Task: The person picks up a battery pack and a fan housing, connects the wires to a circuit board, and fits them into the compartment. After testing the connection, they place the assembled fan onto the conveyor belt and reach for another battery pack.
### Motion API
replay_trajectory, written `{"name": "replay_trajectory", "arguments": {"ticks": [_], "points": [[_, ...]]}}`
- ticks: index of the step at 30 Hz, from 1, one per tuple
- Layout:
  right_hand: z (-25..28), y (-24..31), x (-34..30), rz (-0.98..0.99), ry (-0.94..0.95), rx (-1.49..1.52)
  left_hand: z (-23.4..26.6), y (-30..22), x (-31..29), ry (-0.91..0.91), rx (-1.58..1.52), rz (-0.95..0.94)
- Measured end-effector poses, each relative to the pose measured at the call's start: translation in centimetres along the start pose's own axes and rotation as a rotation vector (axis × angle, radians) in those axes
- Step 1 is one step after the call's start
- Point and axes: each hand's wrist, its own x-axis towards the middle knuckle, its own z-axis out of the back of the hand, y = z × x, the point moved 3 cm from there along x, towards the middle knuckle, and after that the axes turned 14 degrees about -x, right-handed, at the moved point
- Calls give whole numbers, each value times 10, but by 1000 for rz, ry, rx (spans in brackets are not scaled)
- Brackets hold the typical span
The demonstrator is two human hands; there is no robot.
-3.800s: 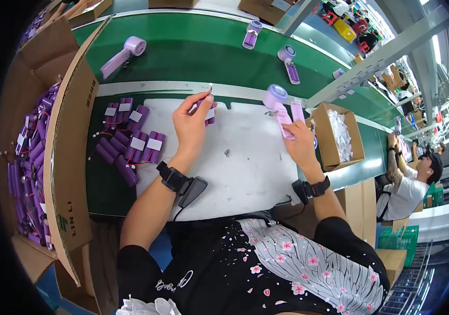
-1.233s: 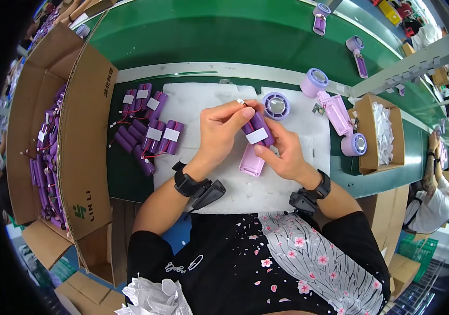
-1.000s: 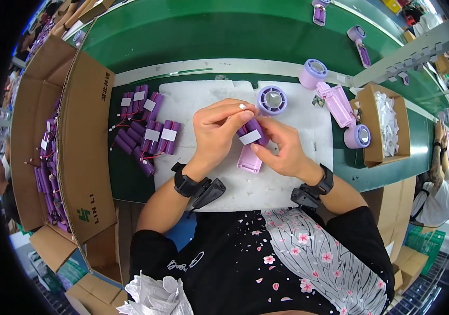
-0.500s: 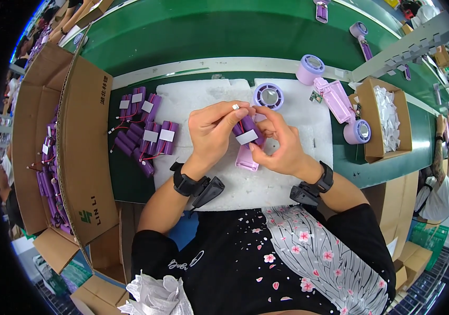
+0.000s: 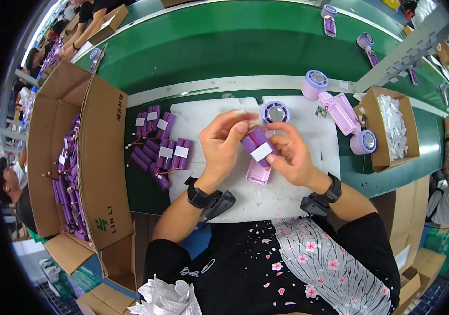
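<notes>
A purple battery pack (image 5: 252, 142) with a white label is gripped in my right hand (image 5: 297, 160), the thumb on its lower end and the fingers along its right side. My left hand (image 5: 220, 146) is at the pack's upper end, with thumb and fingers curled by the wires there. Its fingertips are smeared by motion, so what they hold is hidden. Under the pack, an open pink plastic housing (image 5: 257, 174) lies on the white foam sheet (image 5: 222, 202). Just beyond my hands is a round lilac fan head (image 5: 276, 113), partly covered by my right fingers.
Several purple battery packs (image 5: 153, 149) lie left of the foam, beside a tall carton (image 5: 103, 173) of more packs. To the right are another pink housing (image 5: 341, 113), a green circuit board (image 5: 320, 111) and a small box (image 5: 375, 157) of white pieces. A green conveyor (image 5: 224, 58) runs behind.
My left fingertips have moved from a pinch on a small white connector, which no longer shows. The pack remains in my right hand. The whole view has shifted slightly.
</notes>
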Motion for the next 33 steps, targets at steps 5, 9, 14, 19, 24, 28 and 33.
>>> {"name": "replay_trajectory", "arguments": {"ticks": [5, 9, 14, 19, 24, 28, 33], "points": [[37, 13, 22, 161, -229, 109, 4, 7, 18, 249, 444, -41], [64, -2, 33, 157, -414, 113, -13, 13, 19, 426, 827, 265], [70, 6, 29, -149, -277, -732, -18, 27, 22, 572, 807, 350], [65, -4, 37, 121, -206, -850, -17, 36, 26, 439, 861, 294], [60, -12, 34, 143, -225, -879, -9, 38, 23, 304, 831, 455], [56, -11, 34, 88, -211, -913, -1, 38, 23, 402, 706, 372], [49, -12, 32, 104, -238, -960, 2, 41, 22, 455, 734, 305]]}}
